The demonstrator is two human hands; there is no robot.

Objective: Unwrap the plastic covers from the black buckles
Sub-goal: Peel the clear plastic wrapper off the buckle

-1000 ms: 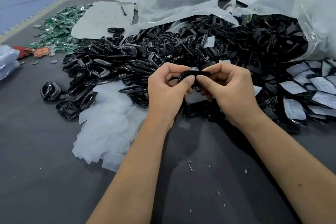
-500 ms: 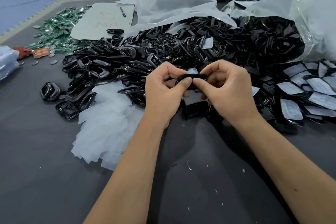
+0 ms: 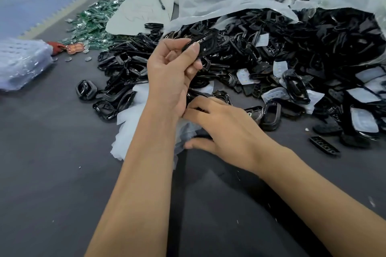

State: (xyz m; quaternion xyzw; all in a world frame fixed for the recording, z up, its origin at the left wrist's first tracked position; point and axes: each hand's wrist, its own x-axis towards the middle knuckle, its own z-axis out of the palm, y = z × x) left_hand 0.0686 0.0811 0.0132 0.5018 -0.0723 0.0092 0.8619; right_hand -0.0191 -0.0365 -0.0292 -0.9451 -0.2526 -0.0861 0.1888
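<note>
Covering the dark table point(image 3: 52, 173), buckles point(image 3: 271, 37) heap; left hand point(image 3: 169, 77) pinches one, right hand point(image 3: 225, 131) lies relaxed

- Your left hand point(image 3: 169, 77) and right hand point(image 3: 226, 131) are bare: no gloves, rings or watch.
- Your forearms are bare too, with no sleeves in view.
- Your fingernails are short and unpainted.

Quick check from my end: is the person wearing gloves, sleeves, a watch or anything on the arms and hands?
No. Both forearms are bare as far as the frame shows, with no sleeves in view. The left hand and right hand have no gloves, and no rings, watch or wristband are visible. Fingernails look short and unpainted.
</note>
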